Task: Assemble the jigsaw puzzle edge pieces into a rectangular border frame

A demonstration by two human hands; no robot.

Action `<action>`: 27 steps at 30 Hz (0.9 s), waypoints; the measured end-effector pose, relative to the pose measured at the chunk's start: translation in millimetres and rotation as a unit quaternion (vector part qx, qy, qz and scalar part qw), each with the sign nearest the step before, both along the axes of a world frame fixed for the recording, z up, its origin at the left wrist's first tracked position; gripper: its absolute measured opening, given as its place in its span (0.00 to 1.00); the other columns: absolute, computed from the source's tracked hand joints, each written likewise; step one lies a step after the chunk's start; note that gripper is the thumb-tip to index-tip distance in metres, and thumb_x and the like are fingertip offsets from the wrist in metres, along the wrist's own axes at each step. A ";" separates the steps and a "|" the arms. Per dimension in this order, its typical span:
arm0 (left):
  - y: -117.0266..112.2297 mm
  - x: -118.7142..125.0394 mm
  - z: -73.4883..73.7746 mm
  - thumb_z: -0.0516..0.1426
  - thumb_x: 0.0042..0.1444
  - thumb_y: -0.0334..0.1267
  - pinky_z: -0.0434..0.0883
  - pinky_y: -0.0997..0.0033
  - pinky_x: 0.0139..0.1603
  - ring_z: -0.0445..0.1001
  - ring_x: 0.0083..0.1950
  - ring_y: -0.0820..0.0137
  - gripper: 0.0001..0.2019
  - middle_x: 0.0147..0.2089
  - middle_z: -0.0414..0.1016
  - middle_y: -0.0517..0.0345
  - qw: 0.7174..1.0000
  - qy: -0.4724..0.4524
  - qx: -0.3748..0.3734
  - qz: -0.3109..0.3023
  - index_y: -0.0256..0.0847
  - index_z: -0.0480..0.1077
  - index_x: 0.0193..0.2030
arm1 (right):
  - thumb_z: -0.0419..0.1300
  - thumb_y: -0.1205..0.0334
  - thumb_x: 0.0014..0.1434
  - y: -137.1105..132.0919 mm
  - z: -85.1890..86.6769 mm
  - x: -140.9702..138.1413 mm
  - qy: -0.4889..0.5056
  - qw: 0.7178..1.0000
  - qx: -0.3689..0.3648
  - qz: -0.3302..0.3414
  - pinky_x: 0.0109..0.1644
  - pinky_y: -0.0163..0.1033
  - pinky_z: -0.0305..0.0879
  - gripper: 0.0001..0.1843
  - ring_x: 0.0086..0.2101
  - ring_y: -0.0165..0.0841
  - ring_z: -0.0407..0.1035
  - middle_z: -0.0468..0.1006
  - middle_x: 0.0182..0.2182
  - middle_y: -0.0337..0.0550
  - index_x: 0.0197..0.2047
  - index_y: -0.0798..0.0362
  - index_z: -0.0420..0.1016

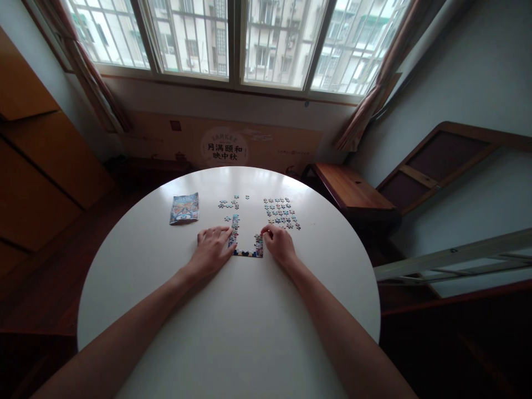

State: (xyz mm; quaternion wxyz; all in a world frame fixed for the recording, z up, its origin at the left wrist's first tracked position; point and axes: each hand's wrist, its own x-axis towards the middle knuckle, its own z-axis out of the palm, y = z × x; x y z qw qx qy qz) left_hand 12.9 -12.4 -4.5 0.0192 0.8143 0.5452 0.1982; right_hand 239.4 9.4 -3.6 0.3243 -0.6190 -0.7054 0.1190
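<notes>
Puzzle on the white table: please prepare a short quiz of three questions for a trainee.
1. True or false: the printed picture lies to the right of the joined pieces.
2. The joined pieces form: A) a closed ring; B) a U shape; C) one row.
3. Which hand is at the longer side of this shape?

Key: 1. False; it lies to the left. 2. B. 3. The left hand.
</notes>
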 end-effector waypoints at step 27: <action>-0.8 -0.5 2.2 0.50 0.63 0.47 0.54 0.51 0.61 0.63 0.60 0.58 0.18 0.61 0.68 0.52 1.000 0.016 -0.002 -0.002 0.49 0.67 0.57 | 0.55 0.67 0.57 -4.1 6.5 0.3 -0.050 0.998 -0.021 0.011 0.39 0.34 0.57 0.12 0.31 0.33 0.69 0.78 0.28 0.40 0.36 0.49 0.79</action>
